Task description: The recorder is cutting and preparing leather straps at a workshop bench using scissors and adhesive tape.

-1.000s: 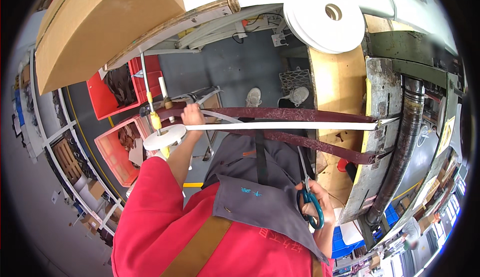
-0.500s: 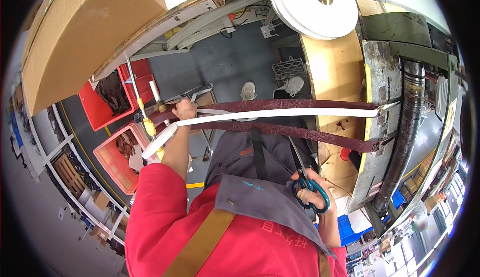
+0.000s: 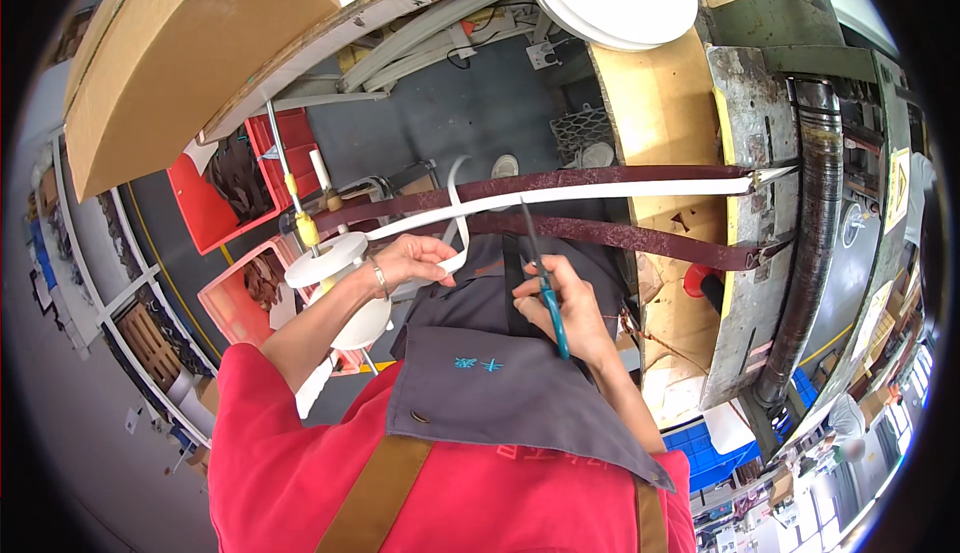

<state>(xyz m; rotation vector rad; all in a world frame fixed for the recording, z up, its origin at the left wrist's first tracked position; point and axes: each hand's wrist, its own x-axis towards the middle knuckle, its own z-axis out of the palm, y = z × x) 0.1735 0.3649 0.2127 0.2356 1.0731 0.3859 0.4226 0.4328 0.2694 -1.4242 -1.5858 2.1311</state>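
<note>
My left hand [image 3: 410, 263] pinches a loop of white tape [image 3: 455, 258] beside two white reels [image 3: 322, 251] on a metal rod at the left. My right hand [image 3: 575, 308] grips scissors with teal handles [image 3: 550, 303], their dark blades pointing up toward a white strip [image 3: 620, 191]. That strip runs across to a metal fitting on the machine at the right, between two maroon straps [image 3: 610, 233] with speckled surfaces. Whether the blades touch the strip I cannot tell.
Red crates [image 3: 190, 198] with dark pieces stand at left below a cardboard box [image 3: 190, 53]. Stacked white reels [image 3: 610, 13] rest atop a plywood panel [image 3: 650, 93]. A metal machine with a roller [image 3: 815, 203] runs down the right. A distant person [image 3: 850, 418] is at lower right.
My left hand has come down and toward me from the straps, now with a loop of tape. My right hand has raised the scissors and moved left. A second reel shows below the first.
</note>
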